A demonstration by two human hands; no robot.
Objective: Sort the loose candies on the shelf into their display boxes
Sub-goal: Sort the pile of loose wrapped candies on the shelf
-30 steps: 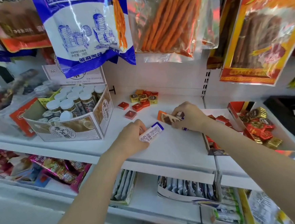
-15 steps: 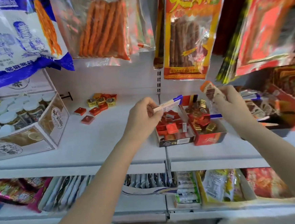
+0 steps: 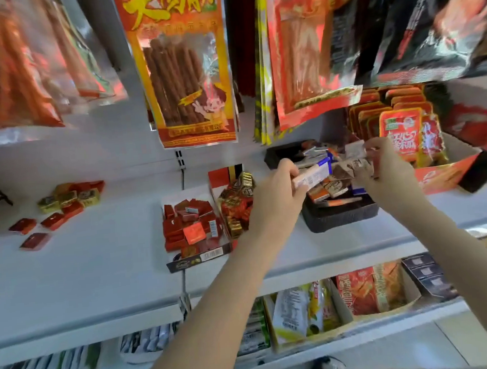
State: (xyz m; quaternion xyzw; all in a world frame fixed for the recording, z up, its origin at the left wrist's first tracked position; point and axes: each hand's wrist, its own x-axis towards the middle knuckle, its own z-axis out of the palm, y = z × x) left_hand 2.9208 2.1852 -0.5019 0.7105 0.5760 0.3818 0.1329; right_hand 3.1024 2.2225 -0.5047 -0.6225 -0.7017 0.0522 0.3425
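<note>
Hands [image 3: 278, 199] now over black tray [image 3: 338, 214]

Over a black plastic display tray [image 3: 338, 216] on a white shelf [image 3: 97, 268], the left hand [image 3: 277, 202] pinches a white-and-blue wrapped candy bar [image 3: 313, 176]. Just right of that grip, the right hand [image 3: 387, 170] holds a brown-wrapped candy [image 3: 348, 168].
</note>
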